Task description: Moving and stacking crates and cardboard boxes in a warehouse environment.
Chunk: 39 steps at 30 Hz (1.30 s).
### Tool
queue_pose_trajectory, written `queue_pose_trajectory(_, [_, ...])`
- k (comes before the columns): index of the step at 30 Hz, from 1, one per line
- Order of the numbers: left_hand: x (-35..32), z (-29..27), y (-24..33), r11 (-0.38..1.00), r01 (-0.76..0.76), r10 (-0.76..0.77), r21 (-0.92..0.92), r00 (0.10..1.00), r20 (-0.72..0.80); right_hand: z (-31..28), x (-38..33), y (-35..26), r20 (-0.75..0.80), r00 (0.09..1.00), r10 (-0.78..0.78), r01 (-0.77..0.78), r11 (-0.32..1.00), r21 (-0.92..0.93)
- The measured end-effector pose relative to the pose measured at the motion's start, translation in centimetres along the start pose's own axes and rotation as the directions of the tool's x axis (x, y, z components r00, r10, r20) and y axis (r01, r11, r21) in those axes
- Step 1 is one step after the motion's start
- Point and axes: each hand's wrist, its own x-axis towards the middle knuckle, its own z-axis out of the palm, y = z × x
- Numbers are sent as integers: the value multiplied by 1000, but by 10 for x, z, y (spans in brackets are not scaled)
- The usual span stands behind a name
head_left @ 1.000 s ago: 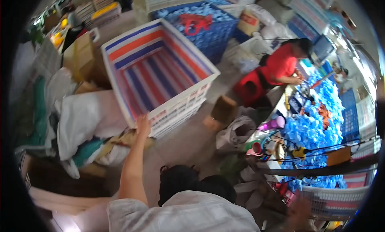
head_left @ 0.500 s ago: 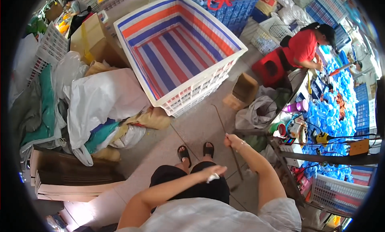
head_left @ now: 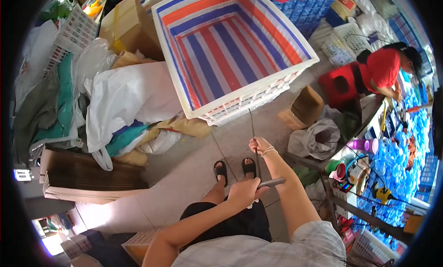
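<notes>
A long thin metal rod (head_left: 258,166) with a crossbar handle (head_left: 276,181) is held in front of my legs. My left hand (head_left: 243,192) is closed around the handle, and a bit of something white shows beneath it. Farther along the shaft, my right hand (head_left: 261,146) grips the rod in a fist. The rod's far end reaches the bottom of a large white plastic crate (head_left: 249,100); whether it touches or hooks it I cannot tell. The crate stands on the floor, lined with red, white and blue striped sheeting (head_left: 221,59), with nothing lying inside.
White sacks (head_left: 134,94) and flattened cardboard (head_left: 92,195) lie to the left. An open carton (head_left: 302,107) and a sack (head_left: 316,140) stand right of the crate. A person in red (head_left: 385,70) sits at a bench heaped with blue pieces (head_left: 394,167).
My left hand has come over onto the crossbar handle. My right hand and the rod have swung forward, its tip now at the crate. The view has shifted, with the crate appearing higher and farther right.
</notes>
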Motion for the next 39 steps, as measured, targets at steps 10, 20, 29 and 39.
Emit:
queue_pose_trajectory(10, [27, -12, 28, 979, -39, 76, 198, 980, -186, 24, -10, -13, -143, 987, -75, 38, 969, -245])
queue_pose_trajectory(20, [41, -6, 35, 992, 9, 26, 127, 964, -265, 38, -25, -16, -179, 983, -38, -28, 935, -353])
queue_pose_trajectory(29, [65, -10, 19, 981, -26, 77, 192, 962, -262, 36, -23, -27, 25, 987, -161, 141, 763, -631])
queue_pose_trajectory(39, [24, 36, 38, 980, -84, 109, 178, 985, -134, 50, -225, 16, 222, 973, 56, 229, -208, -951])
